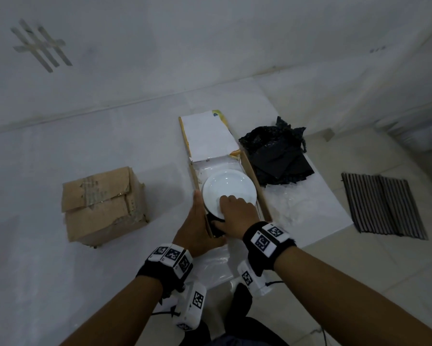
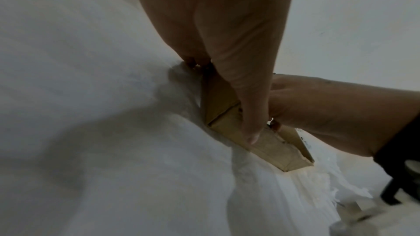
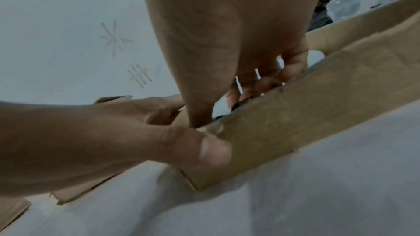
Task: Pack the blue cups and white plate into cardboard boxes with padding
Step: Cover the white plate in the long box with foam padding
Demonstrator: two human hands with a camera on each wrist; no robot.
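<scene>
Two hands meet at the near corner of the open box, and the fit of the plate inside that box is what your next move turns on. The plate lies in the box, bowl side up, on clear wrap, its near rim tipped up over something dark at the box's near end; what that dark thing is cannot be made out. It almost fills the gap between the two side walls, so there is little room to either side. The box's long axis runs straight away from you, with its white lid flap folded back at the far end.

Your right hand is the nearer one to the plate: it lies directly on the near rim, fingers curled down over the edge into the box and slightly spread. Whether the thumb truly pinches the rim from below is hidden. Your left hand does not touch the plate. It grips the box's near-left corner, thumb pressed on the outside of the near wall, fingers laid along the left wall.

To seat the plate flat, you would probably press down and away along the box's length, while the left hand braces the corner.

Black padding lies just right of the box; a closed carton sits well to the left.
</scene>
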